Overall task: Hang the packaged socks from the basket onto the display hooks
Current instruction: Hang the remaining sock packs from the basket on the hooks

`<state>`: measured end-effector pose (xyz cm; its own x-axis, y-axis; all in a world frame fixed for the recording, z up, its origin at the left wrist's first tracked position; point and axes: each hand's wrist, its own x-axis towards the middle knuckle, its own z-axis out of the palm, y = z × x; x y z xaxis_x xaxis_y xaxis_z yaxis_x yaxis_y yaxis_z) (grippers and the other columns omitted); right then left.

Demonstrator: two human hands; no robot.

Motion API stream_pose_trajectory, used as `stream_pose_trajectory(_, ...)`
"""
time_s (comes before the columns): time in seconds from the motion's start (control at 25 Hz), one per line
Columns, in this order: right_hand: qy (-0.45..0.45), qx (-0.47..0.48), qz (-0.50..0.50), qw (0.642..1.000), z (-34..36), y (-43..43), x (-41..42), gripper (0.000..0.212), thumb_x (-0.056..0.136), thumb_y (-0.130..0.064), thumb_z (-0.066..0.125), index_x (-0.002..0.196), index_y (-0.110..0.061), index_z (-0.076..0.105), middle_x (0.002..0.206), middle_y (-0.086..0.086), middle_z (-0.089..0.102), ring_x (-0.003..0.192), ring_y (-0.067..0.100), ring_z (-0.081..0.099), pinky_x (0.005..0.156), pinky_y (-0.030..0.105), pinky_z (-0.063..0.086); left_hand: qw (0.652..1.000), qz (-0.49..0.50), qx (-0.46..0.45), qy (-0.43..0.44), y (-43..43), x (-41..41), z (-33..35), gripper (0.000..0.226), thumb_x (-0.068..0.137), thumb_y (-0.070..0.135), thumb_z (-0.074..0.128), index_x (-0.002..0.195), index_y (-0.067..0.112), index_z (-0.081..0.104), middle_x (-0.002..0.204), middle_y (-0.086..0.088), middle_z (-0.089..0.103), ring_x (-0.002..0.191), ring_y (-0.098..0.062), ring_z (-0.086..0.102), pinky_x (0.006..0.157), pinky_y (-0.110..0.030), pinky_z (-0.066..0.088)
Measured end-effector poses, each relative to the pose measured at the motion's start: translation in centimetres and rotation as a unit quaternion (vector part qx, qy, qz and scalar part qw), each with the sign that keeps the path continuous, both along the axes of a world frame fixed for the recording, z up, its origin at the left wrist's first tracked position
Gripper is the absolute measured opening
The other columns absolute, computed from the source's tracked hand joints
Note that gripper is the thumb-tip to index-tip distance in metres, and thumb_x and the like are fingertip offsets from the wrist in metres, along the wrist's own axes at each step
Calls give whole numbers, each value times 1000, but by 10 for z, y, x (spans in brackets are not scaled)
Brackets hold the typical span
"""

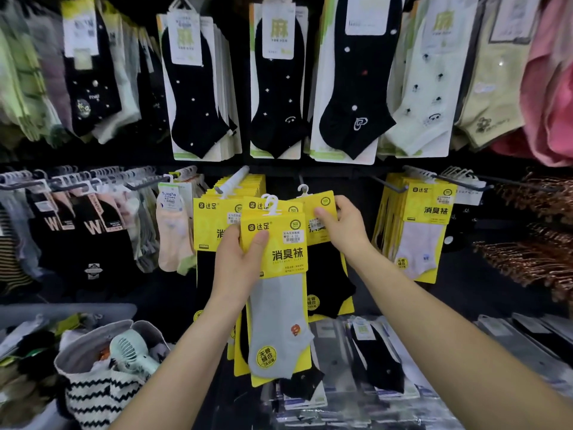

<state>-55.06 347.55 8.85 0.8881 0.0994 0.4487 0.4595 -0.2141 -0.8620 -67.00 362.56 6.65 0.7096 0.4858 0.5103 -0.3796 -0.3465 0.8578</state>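
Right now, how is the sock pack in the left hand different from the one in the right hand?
The left hand holds the grey sock pack; the right hand holds the black sock pack. The grey sock pack is in front and lower; the black sock pack sits higher, partly hidden behind it. Both have yellow cards and white hangers.

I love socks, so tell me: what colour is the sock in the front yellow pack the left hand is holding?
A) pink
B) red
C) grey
C: the front pack gripped by the left hand shows a light grey sock.
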Motion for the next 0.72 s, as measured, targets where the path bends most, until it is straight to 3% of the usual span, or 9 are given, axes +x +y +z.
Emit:
stream_pose_trajectory(0.16,11,-42,-31,999,2,-4,-2,14,93,-30,54,99,-18,58,101,3,65,91,16,61,83,38,51,1000,0,-4,2,-1,3,2,9,92,23,57,101,22,55,97,12,61,93,-7,58,75,-21,48)
stream_pose_trajectory(0.28,-68,-15,-91,993,-1,-8,-20,26,94,-42,45,77,-25,52,86,0,57,75,10,51,65,27,37,1000,0,-10,-7,-4,3,1,12,92,24,56,103,21,55,98,12,61,93,-4,58,71,-16,46)
stream_pose_trajectory(0.4,-47,-19,17,999,-8,-1,-47,24,82,-44,64,81,-23,53,81,-4,60,70,5,52,61,20,44,1000,1,-1,-15,-14,3,1,17,90,26,59,106,20,56,97,13,61,90,1,58,70,-14,47)
stream_pose_trajectory(0.56,17,26,40,999,-6,-4,-53,29,79,-29,72,93,-7,60,91,10,71,84,23,68,77,44,56,999,-13,-22,-19,-22,4,-2,11,91,24,58,101,23,54,92,19,59,83,9,57,64,-4,46)
stream_pose_trajectory(0.64,49,58,41,996,-7,-11,-50,20,84,-25,69,92,-10,59,93,12,71,84,22,69,76,43,57,1000,-5,-14,-18,-20,4,-5,3,95,21,51,95,24,52,90,18,58,78,12,56,63,-1,42)
stream_pose_trajectory(0.72,60,86,36,994,-7,-16,-46,7,87,-22,64,87,-21,58,95,10,71,81,15,68,70,33,57,999,25,-11,-24,-13,4,-6,4,96,19,48,95,20,51,87,15,57,77,6,55,64,-3,41)
